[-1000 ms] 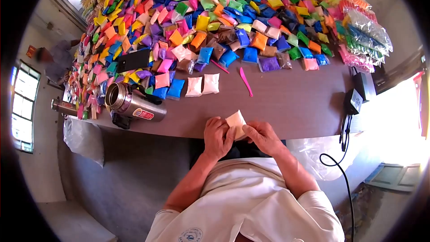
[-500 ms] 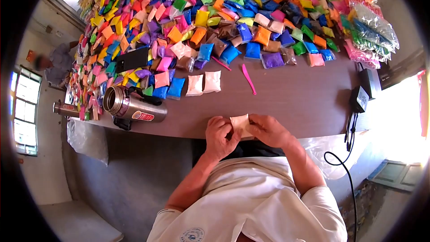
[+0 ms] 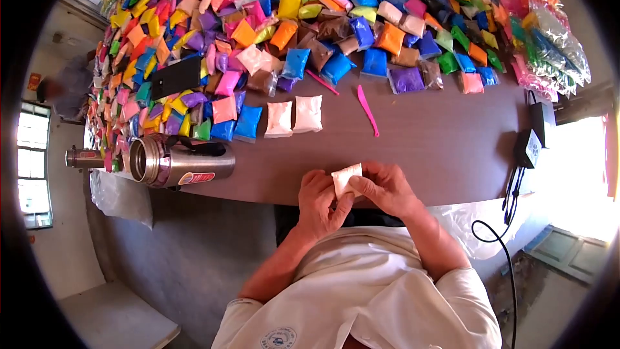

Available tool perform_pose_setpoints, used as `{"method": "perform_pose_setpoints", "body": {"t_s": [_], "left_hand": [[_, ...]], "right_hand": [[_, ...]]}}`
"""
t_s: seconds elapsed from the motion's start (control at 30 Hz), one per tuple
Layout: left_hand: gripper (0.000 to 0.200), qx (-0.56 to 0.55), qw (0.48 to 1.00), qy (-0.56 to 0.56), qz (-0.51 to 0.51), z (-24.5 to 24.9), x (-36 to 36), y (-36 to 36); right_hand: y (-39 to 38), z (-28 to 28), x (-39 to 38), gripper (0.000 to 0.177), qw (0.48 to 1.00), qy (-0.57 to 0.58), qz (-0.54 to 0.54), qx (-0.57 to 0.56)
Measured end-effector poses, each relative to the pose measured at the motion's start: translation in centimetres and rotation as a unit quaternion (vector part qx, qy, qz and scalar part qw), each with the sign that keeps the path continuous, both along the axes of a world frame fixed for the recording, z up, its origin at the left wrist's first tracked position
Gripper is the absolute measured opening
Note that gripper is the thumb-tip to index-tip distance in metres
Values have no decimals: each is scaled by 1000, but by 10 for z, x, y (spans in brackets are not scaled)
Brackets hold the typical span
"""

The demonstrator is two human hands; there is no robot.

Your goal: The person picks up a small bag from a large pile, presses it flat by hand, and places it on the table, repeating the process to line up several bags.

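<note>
Gripping a plump pale peach plastic packet [image 3: 345, 178] from both sides

Pinched by the left hand [image 3: 320, 201] with bent fingers, and by the right hand [image 3: 387, 189] with its thumb across the front. Held at the near edge of a smooth brown surface [image 3: 284, 161]. Farther in, a shiny cylindrical steel flask [image 3: 194, 158] to the left and a black boxy device [image 3: 528, 148] with cables to the right. Beyond, two puffy cream-pink square packets [image 3: 309, 114] side by side, near a slim hot-pink plastic knife [image 3: 368, 111]. Behind, covering the far part, a dense heap of glossy multicoloured packets [image 3: 289, 6].
</note>
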State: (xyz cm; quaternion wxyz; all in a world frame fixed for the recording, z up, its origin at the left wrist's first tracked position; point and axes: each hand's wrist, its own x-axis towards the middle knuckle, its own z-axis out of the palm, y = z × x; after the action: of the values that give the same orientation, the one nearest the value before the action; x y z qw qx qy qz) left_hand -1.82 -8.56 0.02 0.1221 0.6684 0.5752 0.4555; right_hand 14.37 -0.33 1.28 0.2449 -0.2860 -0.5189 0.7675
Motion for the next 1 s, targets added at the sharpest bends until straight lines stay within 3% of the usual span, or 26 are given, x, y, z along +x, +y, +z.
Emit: {"method": "perform_pose_setpoints", "body": {"t_s": [0.27,0.43,0.67,0.87,0.93,1.0], "left_hand": [[22,-19,999,19,-21,-2,-4,1],[25,-29,999,22,-3,-3,1,3],[26,-47,999,10,1,-5,0,1],[27,-51,998,30,0,-3,1,1],[27,-49,998,45,-12,-4,0,1],[27,-56,997,43,-10,-3,0,1]], "right_hand": [[21,3,-8,32,991,22,115,-63],[18,-5,-6,27,996,46,74,7],[11,7,-15,23,999,24,7,-44],[13,1,-12,23,999,-24,29,12],[9,-1,-11,24,996,-3,-15,93],[7,-2,-12,23,996,-11,-25,86]]}}
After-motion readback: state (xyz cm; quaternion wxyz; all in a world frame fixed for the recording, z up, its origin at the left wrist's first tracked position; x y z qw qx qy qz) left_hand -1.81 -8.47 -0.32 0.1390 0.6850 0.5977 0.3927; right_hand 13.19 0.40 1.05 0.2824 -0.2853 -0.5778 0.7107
